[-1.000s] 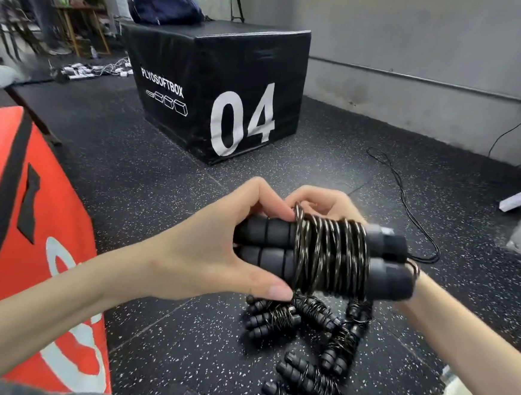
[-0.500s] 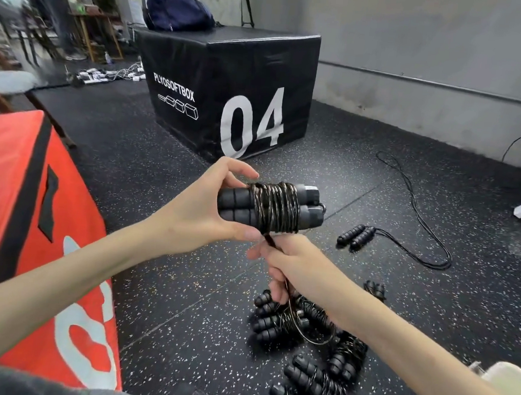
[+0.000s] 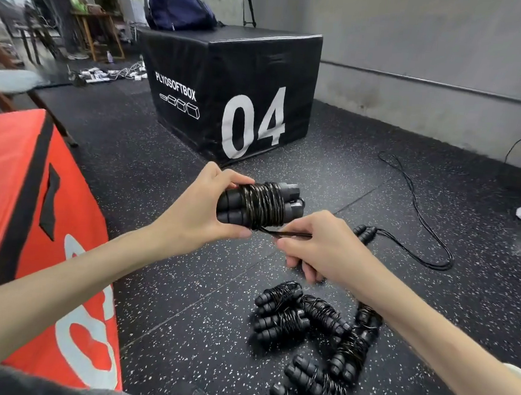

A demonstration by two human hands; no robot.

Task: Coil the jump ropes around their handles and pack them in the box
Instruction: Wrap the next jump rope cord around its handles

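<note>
While your left hand (image 3: 198, 214) held the coiled jump rope (image 3: 260, 205) above the floor (image 3: 168, 283), its grip closed around both handles, your right hand (image 3: 314, 248) pinched the loose rope end (image 3: 287, 233) just below the coil.

Black jump rope with two foam-grip handles side by side (image 3: 260, 205), cord coiled tight around the middle, held roughly level above the speckled floor, loose cord end (image 3: 287, 233) sticking out to the right underneath. Pile of already coiled black jump ropes (image 3: 307, 335) on floor below. One uncoiled black jump rope (image 3: 405, 240) lying on floor at right, handles together, cord looping away.
</note>
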